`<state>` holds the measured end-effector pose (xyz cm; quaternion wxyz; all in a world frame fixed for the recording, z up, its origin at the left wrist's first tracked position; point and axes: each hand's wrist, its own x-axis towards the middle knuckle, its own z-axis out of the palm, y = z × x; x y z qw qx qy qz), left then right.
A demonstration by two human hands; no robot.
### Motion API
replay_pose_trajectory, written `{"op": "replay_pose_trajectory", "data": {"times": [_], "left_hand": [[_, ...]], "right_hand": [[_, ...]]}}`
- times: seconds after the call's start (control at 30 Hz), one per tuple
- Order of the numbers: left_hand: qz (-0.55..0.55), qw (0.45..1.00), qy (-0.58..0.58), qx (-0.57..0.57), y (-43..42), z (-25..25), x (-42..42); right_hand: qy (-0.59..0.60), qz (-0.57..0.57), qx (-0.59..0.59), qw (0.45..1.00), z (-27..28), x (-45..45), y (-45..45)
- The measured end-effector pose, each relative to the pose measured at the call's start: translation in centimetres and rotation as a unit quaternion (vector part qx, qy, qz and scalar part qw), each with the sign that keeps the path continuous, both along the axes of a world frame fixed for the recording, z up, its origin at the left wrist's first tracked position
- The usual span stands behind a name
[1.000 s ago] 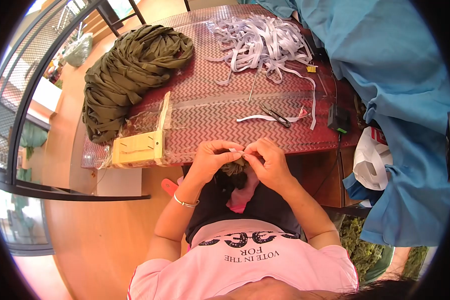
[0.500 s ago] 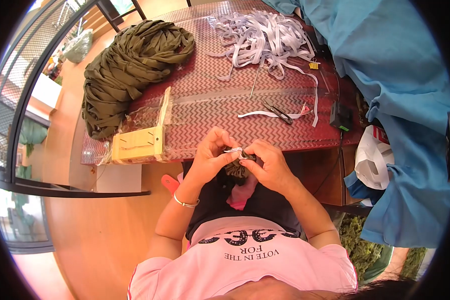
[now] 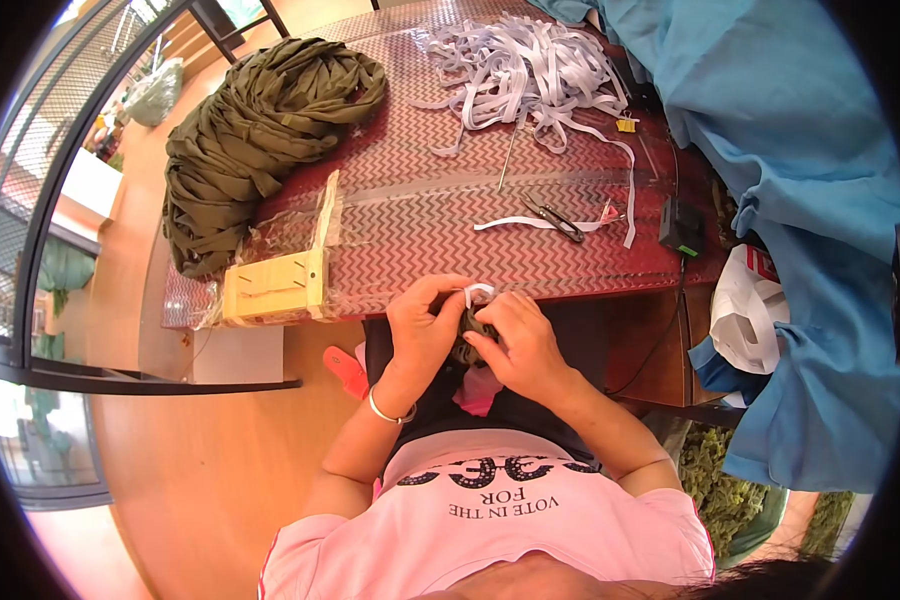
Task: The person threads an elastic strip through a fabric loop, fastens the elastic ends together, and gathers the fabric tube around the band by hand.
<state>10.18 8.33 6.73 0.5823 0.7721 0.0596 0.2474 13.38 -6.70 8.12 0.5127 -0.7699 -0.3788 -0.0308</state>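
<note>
My left hand (image 3: 427,325) pinches a short white elastic strip (image 3: 480,289) at the table's front edge, above my lap. Close beside it, my right hand (image 3: 520,345) has its thumb and fingers closed on a bunched piece of olive-green fabric (image 3: 468,350). The elastic arches between the two hands over the fabric; its ends are hidden by the fingers. Below the fabric, a bit of pink cloth (image 3: 478,390) shows on my lap.
On the red patterned table (image 3: 400,220) lie a coil of olive fabric (image 3: 260,140), a heap of white elastic (image 3: 530,75), thread snips (image 3: 553,216) and a wooden block with nails (image 3: 270,287). Blue cloth (image 3: 800,150) hangs at right, near a white bag (image 3: 745,320).
Both hands have moved slightly down toward my lap. The elastic now stands up as a loop between them, and my right fingers have shifted onto the olive fabric.
</note>
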Motion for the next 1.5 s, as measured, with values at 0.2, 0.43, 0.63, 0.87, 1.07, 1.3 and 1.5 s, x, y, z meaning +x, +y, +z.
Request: {"op": "replay_pose_trajectory", "data": {"times": [0.2, 0.43, 0.63, 0.87, 1.07, 1.3, 1.5], "left_hand": [[-0.081, 0.991, 0.0, 0.102, -0.4, -0.3, -3.5], [-0.164, 0.966, 0.065, 0.187, 1.4, -4.8, -8.9], [-0.06, 0.987, 0.115, 0.089, 2.2, -7.5, -9.2], [-0.126, 0.96, 0.186, 0.167, 2.1, -9.4, -4.9], [-0.292, 0.917, 0.22, -0.157, 2.1, 0.8, -0.7], [-0.119, 0.967, 0.168, -0.15, 3.1, -0.3, 5.3], [-0.163, 0.949, 0.094, -0.251, 2.6, -1.3, 9.9]], "right_hand": [[0.307, 0.073, 0.055, 0.947, -1.6, -0.7, -1.9], [0.208, 0.092, -0.074, 0.971, -7.0, -3.4, -3.6], [0.218, 0.02, -0.124, 0.968, -9.5, -2.8, -2.9], [0.039, 0.011, -0.033, 0.999, -3.2, 0.2, -1.8], [-0.206, -0.113, -0.079, 0.969, 1.1, 8.2, 0.0], [-0.164, -0.147, -0.117, 0.968, -0.9, 11.4, 1.5], [0.083, -0.083, 0.019, 0.993, -1.1, 11.2, 1.5]]}}
